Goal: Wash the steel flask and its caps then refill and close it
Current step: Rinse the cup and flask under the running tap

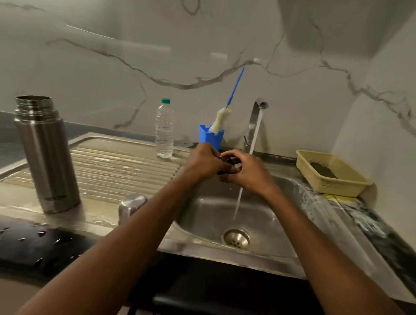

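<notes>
The open steel flask (45, 154) stands upright on the sink's draining board at the left. A domed steel cap (131, 204) sits on the sink rim, just left of my left forearm. Over the basin, my left hand (205, 160) and my right hand (245, 169) together hold a small black inner cap (227, 161), mostly hidden by the fingers. Water runs from the tap (256, 116) in a thin stream past my right hand into the basin.
A clear water bottle (165, 128) with a green lid stands at the back of the draining board. A blue holder (211, 137) carries a bottle brush (221, 120). A cream basket (331, 172) with a dark sponge sits right of the steel sink (259, 220). Water drops lie on the black counter.
</notes>
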The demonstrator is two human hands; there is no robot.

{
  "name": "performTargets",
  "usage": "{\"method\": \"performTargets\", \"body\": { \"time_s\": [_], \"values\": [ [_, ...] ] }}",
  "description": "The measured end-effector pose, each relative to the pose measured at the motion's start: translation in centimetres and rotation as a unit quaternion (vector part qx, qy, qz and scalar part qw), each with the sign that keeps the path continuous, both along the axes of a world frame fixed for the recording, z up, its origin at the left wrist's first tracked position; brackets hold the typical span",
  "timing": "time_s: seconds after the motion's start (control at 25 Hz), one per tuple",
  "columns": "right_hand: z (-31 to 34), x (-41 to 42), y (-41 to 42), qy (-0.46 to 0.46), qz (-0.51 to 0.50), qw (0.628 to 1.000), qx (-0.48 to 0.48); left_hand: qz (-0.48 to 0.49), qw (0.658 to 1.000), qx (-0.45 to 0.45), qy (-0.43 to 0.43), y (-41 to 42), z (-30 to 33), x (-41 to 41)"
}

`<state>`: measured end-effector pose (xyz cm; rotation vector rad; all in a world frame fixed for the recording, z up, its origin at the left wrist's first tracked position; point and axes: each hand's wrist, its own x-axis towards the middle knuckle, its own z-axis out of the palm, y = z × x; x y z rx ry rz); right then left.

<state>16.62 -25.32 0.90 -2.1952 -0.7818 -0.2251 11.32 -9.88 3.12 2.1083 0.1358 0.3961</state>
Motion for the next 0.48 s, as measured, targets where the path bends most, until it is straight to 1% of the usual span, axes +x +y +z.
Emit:
{"method": "performTargets", "body": {
  "time_s": [0.12, 0.24, 0.4, 0.48],
  "values": [
    [-1.1, 3.0, -2.4, 0.037, -0.078, 0.995, 0.055, 0.017, 0.995, -0.093, -0.013, -2.9, -1.6, 3.5],
    [-2.0, 5.4, -3.2, 0.101, -0.113, 0.981, 0.119, 0.018, 0.989, -0.143, -0.009, -4.7, -3.0, 6.5],
    [-3.5, 8.1, -3.4, 0.116, -0.148, 0.977, 0.099, -0.028, 0.984, -0.176, 0.027, -6.2, -4.4, 8.8],
    [-4.3, 9.0, -3.4, 0.115, -0.154, 0.976, 0.102, -0.049, 0.981, -0.187, 0.028, -6.2, -5.3, 9.5]
  ]
}}
